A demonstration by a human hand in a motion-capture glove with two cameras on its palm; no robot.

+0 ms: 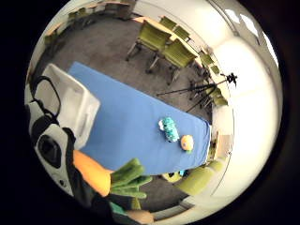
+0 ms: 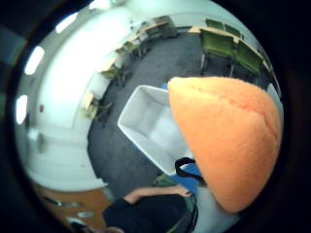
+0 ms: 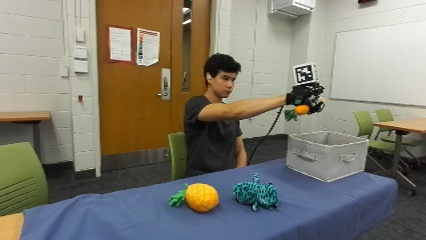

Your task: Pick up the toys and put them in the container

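The carrot toy (image 3: pixel 301 109) is largely covered by the gloved right hand (image 3: pixel 306 96) above the container (image 3: pixel 326 156); the container's interior cannot be seen from the outside view.

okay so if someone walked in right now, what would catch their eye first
The gloved right hand, raised high above the grey fabric bin, with a plush carrot in its grip. Next, the two toys on the blue table: a plush pineapple and a teal spotted plush beside it.
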